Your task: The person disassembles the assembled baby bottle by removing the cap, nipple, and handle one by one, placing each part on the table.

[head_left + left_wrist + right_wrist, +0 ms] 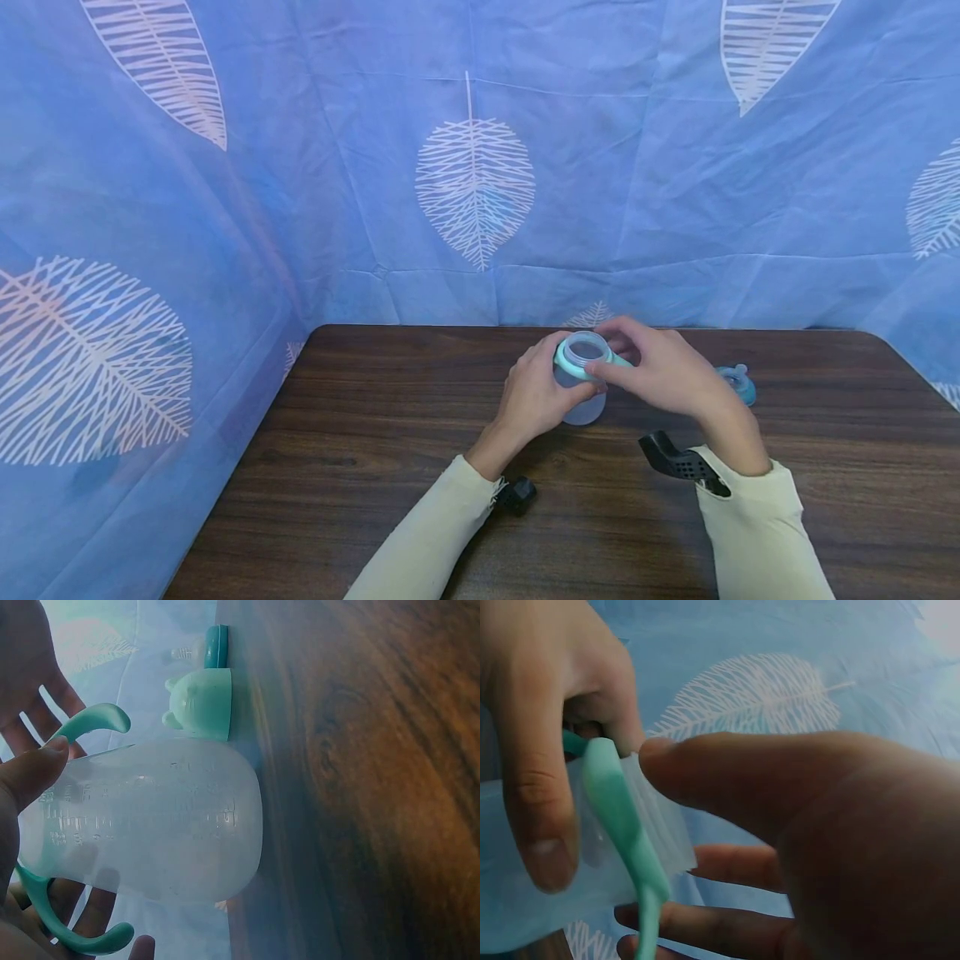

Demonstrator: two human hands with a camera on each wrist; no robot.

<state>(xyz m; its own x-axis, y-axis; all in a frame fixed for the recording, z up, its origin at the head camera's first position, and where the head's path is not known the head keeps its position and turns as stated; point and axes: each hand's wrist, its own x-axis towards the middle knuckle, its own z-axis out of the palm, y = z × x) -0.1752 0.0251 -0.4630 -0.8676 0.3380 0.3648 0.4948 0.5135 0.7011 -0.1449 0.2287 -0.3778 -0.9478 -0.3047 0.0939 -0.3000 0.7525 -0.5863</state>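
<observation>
A translucent baby bottle (pixel 585 410) with an uncapped threaded neck stands upright over the table. Around its neck sits a mint-green handle ring (pixel 567 367) with two curved handles (pixel 105 718). My left hand (pixel 531 390) grips the bottle below the ring, its thumb across the near side. From the right, my right hand (pixel 663 367) pinches the ring, thumb by the neck and fingers beyond the handle. The right wrist view shows this thumb (pixel 705 765) close to the threads, with the other fingers partly hidden behind the handle.
A teal collar with a clear nipple (pixel 738 383) lies on the dark wooden table (pixel 360 467), right of my right hand. Beside it, a mint-green cap with small ears (pixel 202 705) shows in the left wrist view. A blue leaf-print cloth (pixel 600 183) hangs behind the table.
</observation>
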